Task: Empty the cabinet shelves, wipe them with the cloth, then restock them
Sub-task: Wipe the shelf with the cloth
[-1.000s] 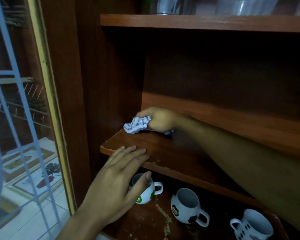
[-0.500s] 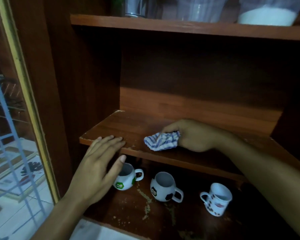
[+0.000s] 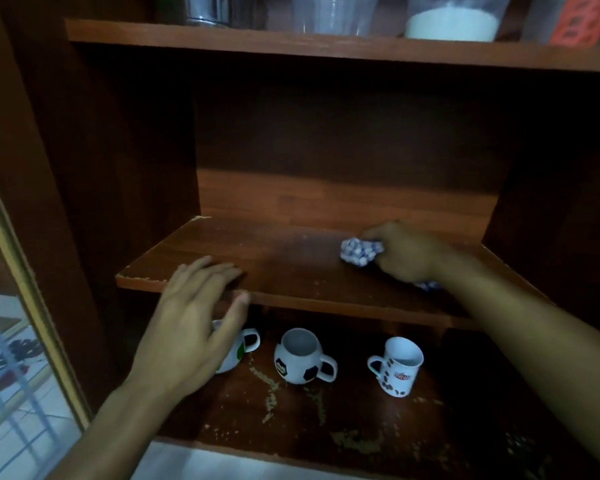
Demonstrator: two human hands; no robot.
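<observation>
So the crumpled blue-and-white checked cloth is balled up in the right hand, fingers curled round it, down on the brown wooden middle shelf toward its right side, nearer the back edge. The left hand is well apart from it, by the front left corner, fingers straight and flat on top, thumb at the front edge. On the lower shelf sit a football-patterned white mug and a bean-print white mug.
</observation>
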